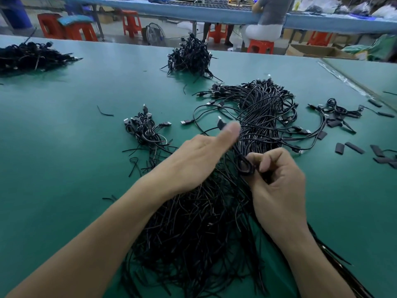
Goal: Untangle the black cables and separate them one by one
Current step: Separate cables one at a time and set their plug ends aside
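Dead centre, the big tangle of black cables [193, 222] sprawls across the green table [64, 125], loose ends fanning toward the near edge and the plug ends bunched at the far side. Right at its waist, one small cable loop [246, 165] pokes up, and the right hand [279, 186] has it, thumb and curled fingers pinching that loop tight. The left hand [197, 160] sits over the tangle just beside it, back of the hand up, thumb [229, 131] stuck out toward the plugs; its fingers are hidden under the palm, so I cannot tell whether they grip anything.

Moving outward: a smaller bunch of cables [146, 130] lies to the left, apart from the main mass. On the right, another small cluster [337, 112] with short black sleeve pieces [354, 147] scattered near it. Farther back, one heaped pile [190, 58] near the table's far edge, another pile [28, 57] at far left. Beyond the table, red stools [260, 46], a floor fan [153, 34], and a seated person [270, 20] at a long blue bench.
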Demonstrator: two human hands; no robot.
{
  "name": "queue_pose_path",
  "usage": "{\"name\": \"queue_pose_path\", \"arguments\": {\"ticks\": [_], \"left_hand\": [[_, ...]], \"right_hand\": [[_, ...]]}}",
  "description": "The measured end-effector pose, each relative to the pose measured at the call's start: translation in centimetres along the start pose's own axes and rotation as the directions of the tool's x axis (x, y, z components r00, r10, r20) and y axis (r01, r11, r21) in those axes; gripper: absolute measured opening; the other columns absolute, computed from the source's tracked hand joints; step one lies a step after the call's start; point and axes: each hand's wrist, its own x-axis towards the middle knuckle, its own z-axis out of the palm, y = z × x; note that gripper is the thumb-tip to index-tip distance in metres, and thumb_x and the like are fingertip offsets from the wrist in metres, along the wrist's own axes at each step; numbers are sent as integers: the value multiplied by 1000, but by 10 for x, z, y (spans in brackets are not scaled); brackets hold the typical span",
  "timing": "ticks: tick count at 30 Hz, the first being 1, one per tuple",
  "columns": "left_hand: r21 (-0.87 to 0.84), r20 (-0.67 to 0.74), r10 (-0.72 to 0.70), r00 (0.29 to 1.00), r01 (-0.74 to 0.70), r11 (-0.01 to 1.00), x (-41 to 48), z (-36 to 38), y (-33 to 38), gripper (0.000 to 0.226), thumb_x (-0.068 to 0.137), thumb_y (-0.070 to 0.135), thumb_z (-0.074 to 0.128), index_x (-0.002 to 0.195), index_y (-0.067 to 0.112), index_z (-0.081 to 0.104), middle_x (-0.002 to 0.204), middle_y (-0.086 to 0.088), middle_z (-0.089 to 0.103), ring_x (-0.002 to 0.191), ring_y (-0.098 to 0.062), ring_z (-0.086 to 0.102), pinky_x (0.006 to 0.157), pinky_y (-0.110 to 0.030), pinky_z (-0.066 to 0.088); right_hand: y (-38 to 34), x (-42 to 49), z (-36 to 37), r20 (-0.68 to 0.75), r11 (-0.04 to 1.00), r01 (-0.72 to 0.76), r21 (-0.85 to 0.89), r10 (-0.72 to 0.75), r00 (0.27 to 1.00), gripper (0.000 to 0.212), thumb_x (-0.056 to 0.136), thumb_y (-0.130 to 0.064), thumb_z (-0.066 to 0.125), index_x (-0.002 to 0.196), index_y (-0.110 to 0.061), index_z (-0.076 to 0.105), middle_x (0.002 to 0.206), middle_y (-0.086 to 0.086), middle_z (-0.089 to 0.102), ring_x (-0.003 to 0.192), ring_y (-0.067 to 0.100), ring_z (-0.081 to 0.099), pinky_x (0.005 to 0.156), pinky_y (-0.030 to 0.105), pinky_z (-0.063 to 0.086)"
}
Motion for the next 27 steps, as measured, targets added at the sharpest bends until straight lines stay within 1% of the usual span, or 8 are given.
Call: {"name": "queue_pose_path", "arguments": {"ticks": [3, 5, 10, 12, 17, 22, 24, 27], "left_hand": [[-20, 39, 124, 992, -123, 992, 1, 2, -6, 32, 81, 57, 66, 97, 31, 73, 63, 14, 48, 53, -4, 41, 55, -22, 34], [-79, 54, 167, 984, -163, 984, 2, 3, -8, 23, 82, 40, 74, 104, 36, 73, 64, 16, 52, 55, -3, 43, 56, -18, 36], [-77, 84, 238, 968, -231, 970, 1, 0, -11, 18, 87, 31, 74, 104, 36, 73, 83, -5, 70, 68, -21, 54, 67, -34, 48], [-40, 78, 265, 961, -263, 964, -1, -1, -10, 14, 88, 26, 73, 101, 32, 73, 86, -3, 70, 75, -23, 60, 66, -30, 48], [2, 54, 336, 940, -337, 942, -3, -3, -4, 19, 88, 18, 76, 104, 28, 77, 97, 11, 56, 92, -13, 62, 80, -32, 54], [-37, 31, 391, 920, -390, 920, -5, -4, -1, 19, 84, 16, 80, 102, 21, 76, 92, 6, 65, 86, -13, 65, 71, -30, 53], [-51, -8, 375, 927, -375, 926, -4, -3, 0, 18, 82, 20, 82, 98, 24, 75, 83, 9, 68, 77, -11, 64, 67, -30, 53], [-214, -33, 292, 956, -292, 932, -1, -4, 0, 15, 81, 21, 81, 93, 19, 73, 79, -1, 71, 65, -9, 60, 58, -23, 53]], "right_hand": [[-1, -3, 2, 30, 993, 46, -112, -43, 999, 42, 88, 5, 63, 71, -27, 41, 72, 0, 60, 62, 21, 50, 53, 36, 46], [-2, -3, 1, 15, 993, 25, -119, -24, 1000, 39, 88, 3, 63, 71, -24, 41, 72, 10, 58, 66, 33, 50, 56, 46, 44], [-4, -1, 2, 33, 991, -96, 90, 93, 995, 40, 88, 10, 63, 72, -20, 42, 73, -6, 65, 77, 2, 64, 69, 16, 51], [-5, 0, 2, 67, 964, -188, 190, 178, 982, 37, 89, 9, 62, 74, -17, 41, 70, -12, 66, 70, -3, 63, 65, 12, 50], [-13, 3, -6, 210, 779, -438, 450, 384, 899, 28, 71, -10, 71, 69, -22, 46, 63, -6, 52, 54, 6, 44, 51, 17, 41], [-15, 7, -12, 399, 493, -656, 571, 531, 747, 24, 68, -6, 68, 74, -17, 48, 63, 1, 51, 49, 8, 44, 43, 18, 40], [-15, 6, -10, 404, 460, -653, 601, 530, 745, 20, 68, -8, 70, 71, -18, 52, 64, 1, 51, 50, 8, 46, 43, 19, 40], [-10, 5, -9, 347, 522, -587, 618, 489, 800, 16, 74, -14, 70, 70, -21, 57, 67, 1, 60, 55, 9, 53, 50, 19, 46]]}}
